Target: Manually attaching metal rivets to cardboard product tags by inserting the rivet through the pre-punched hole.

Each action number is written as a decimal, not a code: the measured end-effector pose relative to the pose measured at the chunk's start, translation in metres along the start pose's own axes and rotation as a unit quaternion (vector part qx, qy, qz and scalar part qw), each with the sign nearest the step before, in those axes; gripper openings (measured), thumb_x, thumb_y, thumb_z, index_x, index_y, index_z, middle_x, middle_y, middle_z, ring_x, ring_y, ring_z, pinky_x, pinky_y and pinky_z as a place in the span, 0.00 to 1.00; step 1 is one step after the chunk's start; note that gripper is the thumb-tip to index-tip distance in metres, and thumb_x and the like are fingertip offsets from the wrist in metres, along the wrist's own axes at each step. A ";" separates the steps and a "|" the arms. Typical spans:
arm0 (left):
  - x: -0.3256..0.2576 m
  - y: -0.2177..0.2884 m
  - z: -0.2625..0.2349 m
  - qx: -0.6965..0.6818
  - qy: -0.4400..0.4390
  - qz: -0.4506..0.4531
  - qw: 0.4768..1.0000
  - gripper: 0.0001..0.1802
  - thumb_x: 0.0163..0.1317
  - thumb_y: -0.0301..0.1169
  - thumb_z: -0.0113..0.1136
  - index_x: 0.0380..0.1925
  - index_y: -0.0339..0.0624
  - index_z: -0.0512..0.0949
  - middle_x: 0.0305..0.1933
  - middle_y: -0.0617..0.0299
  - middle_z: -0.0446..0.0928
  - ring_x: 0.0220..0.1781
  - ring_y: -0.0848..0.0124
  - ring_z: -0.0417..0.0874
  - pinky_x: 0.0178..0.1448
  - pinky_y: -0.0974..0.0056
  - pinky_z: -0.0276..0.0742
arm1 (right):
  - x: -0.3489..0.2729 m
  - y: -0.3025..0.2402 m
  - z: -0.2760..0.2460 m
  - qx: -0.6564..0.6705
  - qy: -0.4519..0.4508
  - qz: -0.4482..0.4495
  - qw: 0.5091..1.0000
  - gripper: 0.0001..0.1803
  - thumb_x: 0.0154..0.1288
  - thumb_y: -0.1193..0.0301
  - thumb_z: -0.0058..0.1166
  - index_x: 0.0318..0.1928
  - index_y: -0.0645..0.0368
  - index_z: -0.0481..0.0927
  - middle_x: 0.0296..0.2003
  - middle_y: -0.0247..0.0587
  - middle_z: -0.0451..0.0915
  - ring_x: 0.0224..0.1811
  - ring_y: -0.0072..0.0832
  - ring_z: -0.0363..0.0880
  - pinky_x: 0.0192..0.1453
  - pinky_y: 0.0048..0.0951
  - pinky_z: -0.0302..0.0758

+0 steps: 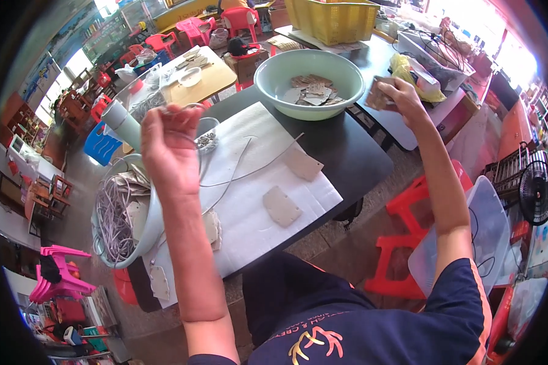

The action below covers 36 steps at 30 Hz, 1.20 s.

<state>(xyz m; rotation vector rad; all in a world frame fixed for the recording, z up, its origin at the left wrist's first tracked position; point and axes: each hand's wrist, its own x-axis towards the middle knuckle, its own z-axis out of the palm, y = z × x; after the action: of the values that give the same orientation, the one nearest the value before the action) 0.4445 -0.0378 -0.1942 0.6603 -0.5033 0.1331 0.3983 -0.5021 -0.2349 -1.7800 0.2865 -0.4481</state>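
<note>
Head view: far right, my right hand [406, 98] pinches brown pieces [378, 99], seemingly keeping them together; left hand [169, 143], I can't tell.

Right hand [406, 100]: holds brown flat pieces [379, 97], right of the green basin [309, 114].
Left hand [169, 140]: is raised, left of this basin.
</note>
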 end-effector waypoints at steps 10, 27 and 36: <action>0.035 0.040 0.073 0.061 -0.085 -0.016 0.994 0.10 0.75 0.32 0.50 0.37 0.37 0.74 0.34 0.56 0.79 0.38 0.58 0.84 0.51 0.51 0.83 | 0.003 -0.058 0.121 -0.198 -0.044 -0.328 0.923 0.27 0.64 0.59 0.65 0.60 0.55 0.78 0.52 0.44 0.82 0.47 0.29 0.81 0.49 0.30 0.79; 0.129 0.431 0.002 0.089 -0.001 0.207 0.974 0.08 0.70 0.22 0.51 0.33 0.28 0.76 0.33 0.46 0.79 0.38 0.54 0.82 0.53 0.48 0.84 | -0.047 -0.012 0.152 -0.139 -0.260 -0.226 0.928 0.12 0.67 0.73 0.59 0.49 0.62 0.83 0.48 0.37 0.82 0.35 0.21 0.76 0.37 0.23 0.76; 0.046 0.340 -0.154 0.495 0.126 0.065 0.857 0.07 0.67 0.30 0.55 0.31 0.39 0.74 0.27 0.60 0.73 0.31 0.66 0.78 0.42 0.56 0.79 | -0.067 -0.027 0.174 -0.172 -0.351 -0.189 0.901 0.10 0.67 0.73 0.58 0.46 0.64 0.84 0.40 0.40 0.83 0.34 0.23 0.79 0.40 0.25 0.75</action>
<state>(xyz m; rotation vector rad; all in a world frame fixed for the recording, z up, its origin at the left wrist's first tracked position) 0.4532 0.3227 -0.0875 1.5955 -0.1894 0.6266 0.4141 -0.3153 -0.2555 -2.2246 -0.5291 0.0086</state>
